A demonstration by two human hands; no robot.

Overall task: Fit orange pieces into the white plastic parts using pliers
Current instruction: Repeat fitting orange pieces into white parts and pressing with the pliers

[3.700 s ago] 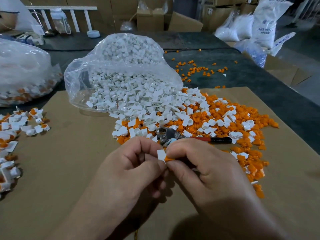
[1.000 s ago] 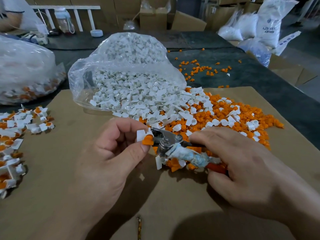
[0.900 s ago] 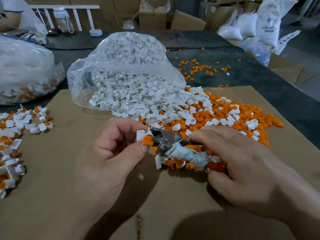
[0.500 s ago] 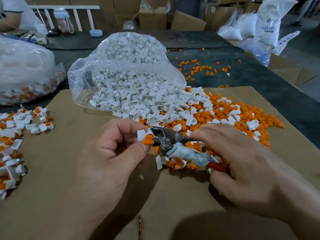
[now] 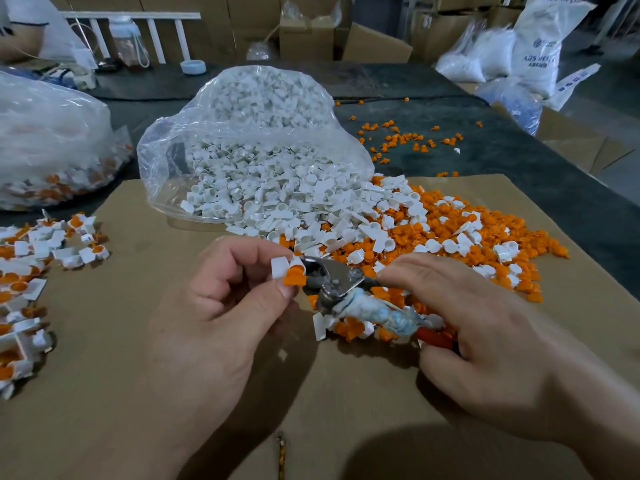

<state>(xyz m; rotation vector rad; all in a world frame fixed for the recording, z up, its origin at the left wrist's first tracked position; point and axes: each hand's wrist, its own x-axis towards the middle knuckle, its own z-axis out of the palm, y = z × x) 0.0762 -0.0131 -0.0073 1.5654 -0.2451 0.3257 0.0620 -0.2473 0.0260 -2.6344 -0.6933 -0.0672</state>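
My left hand (image 5: 225, 306) pinches a white plastic part (image 5: 280, 267) with an orange piece (image 5: 293, 279) seated in its lower end. My right hand (image 5: 485, 334) grips the handles of the pliers (image 5: 337, 282), one handle wrapped in pale tape, the other red. The metal jaws touch the part at its right side. Behind the hands lies a heap of loose white parts (image 5: 311, 216) spilling from a clear bag (image 5: 249, 133), mixed with a spread of orange pieces (image 5: 485, 244).
A pile of assembled white-and-orange parts (image 5: 31, 271) lies at the left edge of the cardboard sheet (image 5: 104, 375). A second full plastic bag (image 5: 52, 143) sits at far left. Scattered orange pieces (image 5: 398, 140) dot the dark table behind. Sacks and boxes stand beyond.
Earlier both hands pressed a part together with the pliers lying on the pile. Since then my right hand has taken up the pliers and their jaws have closed in on the held part.
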